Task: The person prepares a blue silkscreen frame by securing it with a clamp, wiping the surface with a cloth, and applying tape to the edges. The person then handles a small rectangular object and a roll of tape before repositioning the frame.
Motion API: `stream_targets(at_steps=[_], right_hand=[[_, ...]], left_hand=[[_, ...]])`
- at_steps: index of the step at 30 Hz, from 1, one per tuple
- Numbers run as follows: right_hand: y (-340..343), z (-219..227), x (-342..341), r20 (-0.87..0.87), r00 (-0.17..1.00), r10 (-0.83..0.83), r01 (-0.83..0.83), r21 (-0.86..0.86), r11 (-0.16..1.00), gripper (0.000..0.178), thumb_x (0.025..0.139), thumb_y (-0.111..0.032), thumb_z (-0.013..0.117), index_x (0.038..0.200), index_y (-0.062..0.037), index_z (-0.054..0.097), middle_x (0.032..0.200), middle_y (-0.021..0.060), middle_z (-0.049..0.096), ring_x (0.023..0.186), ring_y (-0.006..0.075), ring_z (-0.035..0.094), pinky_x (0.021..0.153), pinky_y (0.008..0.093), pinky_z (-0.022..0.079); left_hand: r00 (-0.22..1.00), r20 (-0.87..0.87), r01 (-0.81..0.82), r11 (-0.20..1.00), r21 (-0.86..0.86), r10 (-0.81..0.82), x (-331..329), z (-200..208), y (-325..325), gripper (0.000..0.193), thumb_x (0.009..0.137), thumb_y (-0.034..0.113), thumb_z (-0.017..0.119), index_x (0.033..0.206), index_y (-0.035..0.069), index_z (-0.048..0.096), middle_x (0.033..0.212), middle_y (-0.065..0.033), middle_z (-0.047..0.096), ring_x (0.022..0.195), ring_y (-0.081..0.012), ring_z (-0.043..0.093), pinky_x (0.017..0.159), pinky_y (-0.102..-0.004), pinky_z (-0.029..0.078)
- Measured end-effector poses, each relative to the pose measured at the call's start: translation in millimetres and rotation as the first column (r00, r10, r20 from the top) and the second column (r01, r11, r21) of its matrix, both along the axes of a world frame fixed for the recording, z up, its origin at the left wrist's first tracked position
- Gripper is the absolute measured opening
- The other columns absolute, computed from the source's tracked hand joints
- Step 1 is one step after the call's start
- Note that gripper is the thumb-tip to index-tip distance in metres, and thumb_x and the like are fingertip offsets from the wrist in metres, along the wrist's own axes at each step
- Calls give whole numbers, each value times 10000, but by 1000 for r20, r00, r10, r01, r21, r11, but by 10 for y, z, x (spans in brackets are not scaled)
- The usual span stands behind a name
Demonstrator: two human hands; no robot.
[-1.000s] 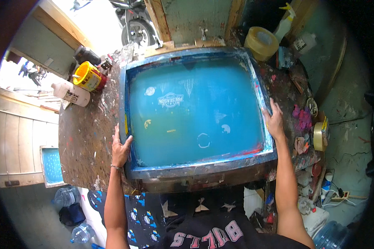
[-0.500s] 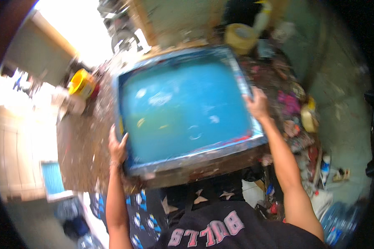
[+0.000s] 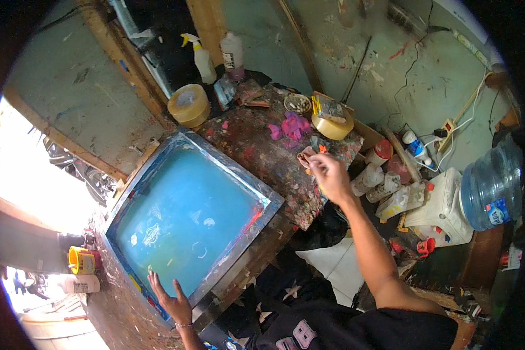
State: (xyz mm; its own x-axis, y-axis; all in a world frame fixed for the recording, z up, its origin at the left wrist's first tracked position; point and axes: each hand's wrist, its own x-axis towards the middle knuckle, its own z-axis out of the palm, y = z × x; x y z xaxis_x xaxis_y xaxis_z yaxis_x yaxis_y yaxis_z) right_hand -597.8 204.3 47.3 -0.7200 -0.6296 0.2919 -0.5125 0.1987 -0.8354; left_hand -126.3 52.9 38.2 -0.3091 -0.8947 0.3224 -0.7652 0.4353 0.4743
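Observation:
A silk-screen frame (image 3: 232, 165) with blue-green mesh and small pale printed motifs lies on the paint-stained table. Over its near left part hovers my left hand (image 3: 174, 302), open with fingers spread; whether the palm touches the frame I cannot tell. My right hand (image 3: 331, 178) is stretched past the frame to the table's right side. Its fingers are pinched on a crumpled brownish rag (image 3: 307, 156). Beyond the rag lie a bunched pink cloth (image 3: 291, 126) and a roll of yellowish tape (image 3: 334, 126) with a small packet on top.
At the back are another wide tape roll (image 3: 188, 105), a spray bottle (image 3: 203, 61) and a white bottle (image 3: 232, 53). A yellow tub (image 3: 82, 261) stands left. To the right are several bottles, a white jerrycan (image 3: 443, 210) and a large blue water jug (image 3: 493, 184).
My right hand has left the frame's right side and closed on the rag. The left hand has loosened from the frame's left edge. My view has turned right.

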Motion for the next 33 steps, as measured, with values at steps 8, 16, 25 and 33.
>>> stream_targets(at_steps=[8, 16, 25, 33], right_hand=[[463, -267, -254, 38, 991, -126, 122, 97, 988, 182, 914, -105, 623, 1039, 27, 636, 870, 160, 690, 733, 233, 671, 665, 340, 539], [-252, -298, 238, 181, 981, 67, -96, 157, 983, 201, 962, -120, 574, 1074, 22, 662, 947, 112, 699, 863, 184, 659, 779, 313, 526], [-887, 216, 752, -81, 913, 401, -395, 82, 915, 170, 909, -101, 597, 984, 31, 673, 889, 164, 685, 807, 305, 663, 733, 371, 517], [167, 309, -946, -277, 757, -591, 551, -214, 807, 220, 893, -93, 631, 1089, 8, 632, 878, 123, 667, 714, 208, 609, 678, 345, 498]], left_hand=[[987, 149, 40, 995, 95, -54, -530, -163, 38, 555, 936, 182, 555, 1427, -14, 386, 1511, -214, 359, 1442, -372, 262, 1179, -502, 163], [1000, 6, 10, 981, 193, -12, -465, -171, 77, 576, 898, 236, 636, 1378, -7, 428, 1456, -211, 418, 1417, -375, 306, 1167, -462, 244], [991, -131, 32, 982, 188, -7, -428, -180, 108, 535, 880, 209, 654, 1331, -16, 476, 1405, -248, 462, 1361, -409, 381, 1125, -464, 317], [967, -252, -6, 992, 127, 38, -463, -210, 72, 405, 932, 132, 551, 1290, -58, 534, 1357, -239, 532, 1309, -366, 469, 1103, -453, 331]])
